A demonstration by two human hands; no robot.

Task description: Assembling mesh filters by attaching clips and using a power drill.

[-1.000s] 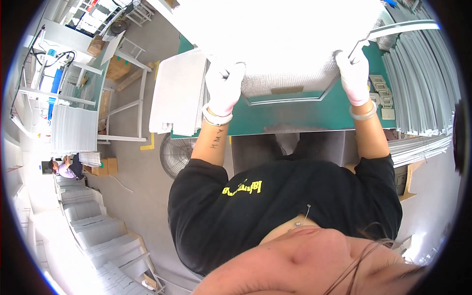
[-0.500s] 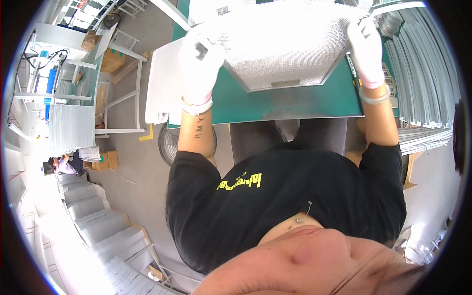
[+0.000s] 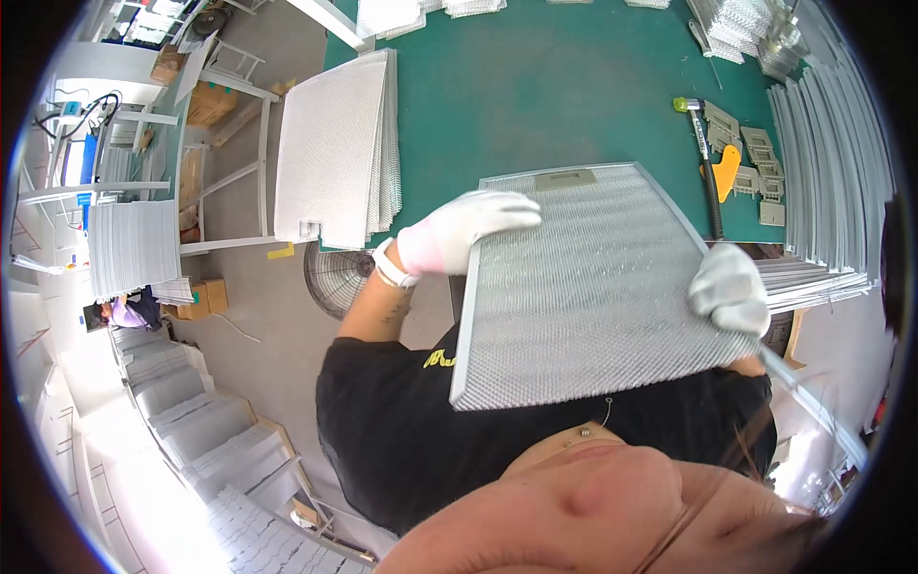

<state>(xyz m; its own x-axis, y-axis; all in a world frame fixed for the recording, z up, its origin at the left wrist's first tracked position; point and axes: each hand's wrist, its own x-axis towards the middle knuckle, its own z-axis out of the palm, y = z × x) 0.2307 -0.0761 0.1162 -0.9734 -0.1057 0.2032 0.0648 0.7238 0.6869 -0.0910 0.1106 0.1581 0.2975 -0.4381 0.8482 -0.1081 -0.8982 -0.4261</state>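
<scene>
A silver mesh filter panel (image 3: pixel 583 287) slants from the green table's near edge toward my chest. Metal edging shows along its far, left and right sides; a small grey plate (image 3: pixel 565 178) sits in its far edge. My left hand (image 3: pixel 478 228), in a white glove, grips the left edge, its fingers stretched over the mesh and its thumb hidden. At the right edge, my gloved right hand (image 3: pixel 732 292) is closed around a metal strip (image 3: pixel 813 400), which runs out past the panel's near corner. Whether this strip is fixed to the panel, I cannot tell.
Mesh sheets (image 3: pixel 335 148) are stacked at the table's left. On the right lie a mallet (image 3: pixel 704 158), an orange-handled tool (image 3: pixel 728 174) and several grey plates (image 3: pixel 758 143). Long metal strips (image 3: pixel 824 172) fill the right side. A floor fan (image 3: pixel 339 277) stands below the table.
The panel has come down and toward me from its raised place over the table, uncovering the tabletop. Both hands have moved nearer to me, and the strip now sticks out at the right.
</scene>
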